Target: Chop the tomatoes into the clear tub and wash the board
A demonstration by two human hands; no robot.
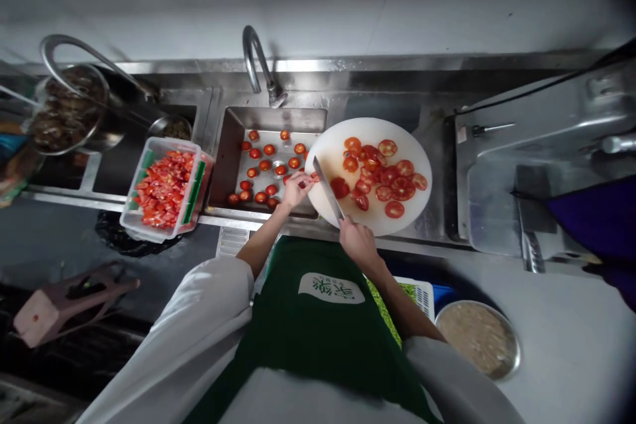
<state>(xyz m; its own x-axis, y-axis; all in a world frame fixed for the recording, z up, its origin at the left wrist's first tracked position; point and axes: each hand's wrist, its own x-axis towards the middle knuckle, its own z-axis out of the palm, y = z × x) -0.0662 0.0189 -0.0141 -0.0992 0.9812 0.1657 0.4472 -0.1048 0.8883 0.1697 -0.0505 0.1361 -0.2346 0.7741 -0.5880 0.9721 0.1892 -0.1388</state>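
- Right hand [358,243]: fingers closed around knife [328,188] handle, blade on white cutting board [397,222].
- Left hand [297,188]: fingers pinching a tomato [303,183] at the board's edge; tomato slices [385,175] just right of blade.

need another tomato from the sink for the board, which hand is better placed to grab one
Left. The left hand is at the sink edge beside the whole tomatoes; the right hand grips the knife.

White sleeves [209,318], green logoed apron [318,324].

Both hands reach forward, left [297,188] pinching, right [358,242] clenched.
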